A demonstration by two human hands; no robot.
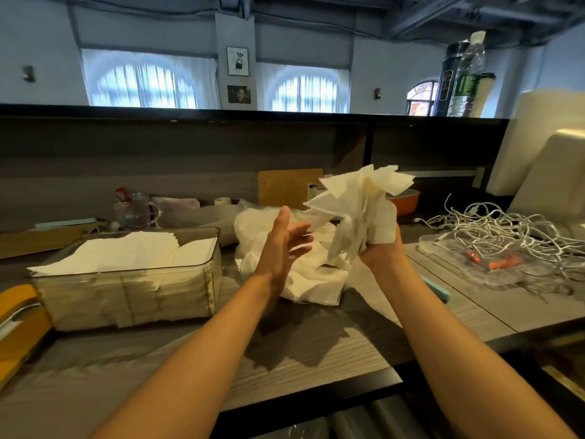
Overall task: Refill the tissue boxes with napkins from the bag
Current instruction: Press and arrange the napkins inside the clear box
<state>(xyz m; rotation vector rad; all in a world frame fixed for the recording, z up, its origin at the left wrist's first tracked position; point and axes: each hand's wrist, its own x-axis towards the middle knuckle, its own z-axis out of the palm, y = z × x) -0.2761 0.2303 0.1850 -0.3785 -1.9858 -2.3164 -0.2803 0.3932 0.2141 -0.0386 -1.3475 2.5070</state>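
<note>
1. My right hand point(380, 248) has its grip clenched round the base of a bunch of napkins point(357, 210), held up over the counter point(316, 353) right of centre; the sheets fan out loose at the top

2. My left hand point(285, 245) is released, fingers straight, just beside the bunch and not clearly touching it

3. Risk as I judge it: the bunch is splayed and uneven, so outer sheets could slip free and drop onto the counter or the pile below when I carry it left

4. Second risk: the clear tissue box point(133, 280) at near left already looks full, with napkins lapping over its rim; pressing a ragged bunch in could crumple it or push sheets over the side

5. Count: one clear box in view, one plastic bag point(253, 226) lying behind my hands with loose napkins spilled in front of it, one bunch in hand, two hands

6. Also one tangle of white cables point(493, 229) at far right, well apart from the work
</note>
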